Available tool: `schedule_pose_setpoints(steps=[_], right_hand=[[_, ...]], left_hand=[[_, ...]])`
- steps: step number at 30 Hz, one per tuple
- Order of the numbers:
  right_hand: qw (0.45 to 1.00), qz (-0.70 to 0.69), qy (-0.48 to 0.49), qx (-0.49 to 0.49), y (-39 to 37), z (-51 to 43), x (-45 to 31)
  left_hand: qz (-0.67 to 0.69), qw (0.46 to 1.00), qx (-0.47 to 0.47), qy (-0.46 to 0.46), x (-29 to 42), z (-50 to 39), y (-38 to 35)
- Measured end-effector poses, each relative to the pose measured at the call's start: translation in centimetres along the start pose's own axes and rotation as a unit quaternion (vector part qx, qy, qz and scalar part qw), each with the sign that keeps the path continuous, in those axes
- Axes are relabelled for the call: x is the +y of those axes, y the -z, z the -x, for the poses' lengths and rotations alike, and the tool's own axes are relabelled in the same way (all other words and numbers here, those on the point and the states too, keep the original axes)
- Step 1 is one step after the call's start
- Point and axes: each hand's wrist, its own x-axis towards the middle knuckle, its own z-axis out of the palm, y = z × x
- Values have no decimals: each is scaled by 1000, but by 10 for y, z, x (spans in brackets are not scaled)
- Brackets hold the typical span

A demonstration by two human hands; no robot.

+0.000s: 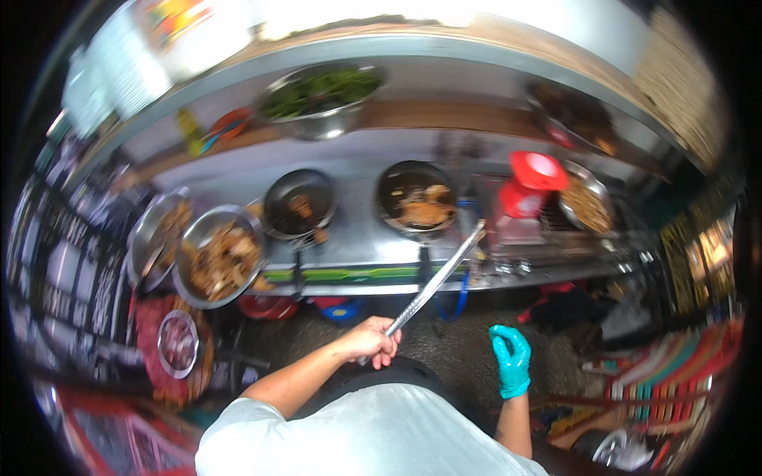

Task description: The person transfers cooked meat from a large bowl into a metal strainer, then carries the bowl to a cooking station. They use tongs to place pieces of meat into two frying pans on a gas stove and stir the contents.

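My bare left hand [374,342] grips the textured end of long metal tongs [437,279]. They slant up and right, and their far end shows beside the right frying pan [421,205], which holds browned pieces of food in dark oil. My right hand [511,361], in a teal glove, is held lower right, away from the counter. Its fingers curl loosely, thumb apart, with nothing seen between them. The left frying pan [284,199] holds a smaller browned piece. Both pan handles point towards me, over the edge of the steel counter [357,238].
Two steel bowls of food, a nearer bowl [205,291] and a farther bowl [136,238], stand left. A red kitchen scale [524,202] and a steel tray of food [604,196] stand right. A basin of greens [333,122] sits on the wooden shelf [440,116]. A meat bowl [162,351] is lower left.
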Motion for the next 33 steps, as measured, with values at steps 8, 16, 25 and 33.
schedule_pose_setpoints(steps=[8, 16, 25, 33], right_hand=[[976, -9, 110, -189, -158, -62, -38], [958, 41, 164, -230, -315, -23, -79], [953, 75, 188, -226, -396, 22, -88], [957, 97, 202, -183, -400, 40, -83]], left_hand=[[-308, 740, 591, -96, -23, 234, 147], [-374, 671, 639, 45, -57, 368, 286], [-607, 562, 527, 195, -55, 367, 351], [-624, 590, 504, 93, -73, 352, 402]])
